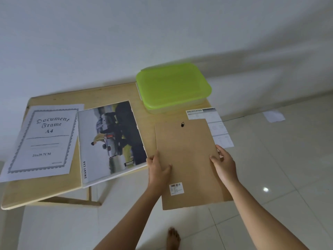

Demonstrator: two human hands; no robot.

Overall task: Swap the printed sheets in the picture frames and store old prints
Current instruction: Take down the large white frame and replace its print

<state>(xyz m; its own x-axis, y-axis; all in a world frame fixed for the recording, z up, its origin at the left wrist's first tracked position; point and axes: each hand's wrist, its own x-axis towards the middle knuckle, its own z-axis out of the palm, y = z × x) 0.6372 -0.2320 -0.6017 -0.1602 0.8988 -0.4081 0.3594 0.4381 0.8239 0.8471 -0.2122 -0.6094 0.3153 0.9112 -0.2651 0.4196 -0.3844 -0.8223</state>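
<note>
A brown backing board (189, 156) with a black hanger clip and a barcode sticker is held over the table's right front edge. My left hand (158, 168) grips its left edge with the thumb on top. Its right edge is gripped by my right hand (224, 165). Under the board lies a "Specification" printed sheet (214, 120), partly hidden. To the left a picture frame (111, 141) shows a car photo print. Further left lies a "Document Frame A4" sheet (45, 139).
A clear storage box with a green lid (173, 85) stands at the table's back right. The small wooden table (45, 188) stands against a white wall. A loose paper (273, 116) lies on the tiled floor at right. A bare foot (173, 239) shows below.
</note>
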